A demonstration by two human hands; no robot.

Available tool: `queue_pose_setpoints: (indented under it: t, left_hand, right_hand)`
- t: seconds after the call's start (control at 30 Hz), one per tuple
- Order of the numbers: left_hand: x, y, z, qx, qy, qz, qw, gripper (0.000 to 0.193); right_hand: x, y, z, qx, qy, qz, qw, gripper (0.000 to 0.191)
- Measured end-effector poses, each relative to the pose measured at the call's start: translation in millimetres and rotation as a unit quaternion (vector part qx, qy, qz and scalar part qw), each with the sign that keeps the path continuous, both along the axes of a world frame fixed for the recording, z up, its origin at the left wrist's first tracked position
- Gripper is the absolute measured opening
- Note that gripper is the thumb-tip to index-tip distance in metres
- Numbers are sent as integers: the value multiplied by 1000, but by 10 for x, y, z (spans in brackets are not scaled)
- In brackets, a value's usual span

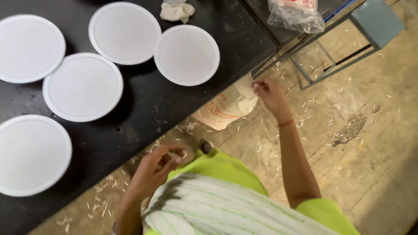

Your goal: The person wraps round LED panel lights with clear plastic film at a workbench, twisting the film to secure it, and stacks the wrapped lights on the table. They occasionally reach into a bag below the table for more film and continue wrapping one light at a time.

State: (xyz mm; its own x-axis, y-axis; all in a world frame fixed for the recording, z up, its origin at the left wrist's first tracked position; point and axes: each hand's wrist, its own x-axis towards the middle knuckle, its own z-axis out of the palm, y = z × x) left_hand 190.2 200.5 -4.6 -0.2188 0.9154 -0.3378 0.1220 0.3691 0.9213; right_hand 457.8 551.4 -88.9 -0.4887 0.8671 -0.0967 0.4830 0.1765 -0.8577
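Below the edge of the black surface (174, 104), a pale sack (226, 106) with orange print hangs over the floor. It is soft and crumpled, cream in colour, and its top is pulled up to a point. The right hand (269, 93) pinches that top corner, with the fingers (257, 87) closed tight on it. The sack's upper part touches the slanted edge of the surface, and its bottom hangs just beside the edge, over the tan floor (370, 165).

The left hand (157, 167) is lower down, near the person's green clothes (226, 169). Its fingers are curled together around something small and pale, but it is too small to tell what it is. A white cloth with green stripes (209, 209) lies over the person's front.

Five round white plates (186, 54) sit on the surface. Some of them touch each other. The closest plate to the sack is just beside the edge. A crumpled pale rag (176, 11) lies at the far side, near two plates.

Thin pale sticks (102, 204) are scattered along the edge and over the floor. A small grey pile of bits (348, 129) lies on the floor, well apart from the sack. To the right of the hand the floor has open room. A clear plastic bag (296, 15) rests on a metal frame (331, 48) at the top.
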Motion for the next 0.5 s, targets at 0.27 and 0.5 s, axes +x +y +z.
queue_pose_setpoints:
  t: [0.27, 0.5]
  left_hand:
    - [572, 398, -97, -28, 35, 44, 998, 33]
    - [752, 1091, -963, 2, 34, -39, 999, 43]
  right_hand:
    - [1, 704, -1142, 342, -153, 177, 910, 75]
    - [-10, 105, -1494, 98, -338, 246, 903, 37]
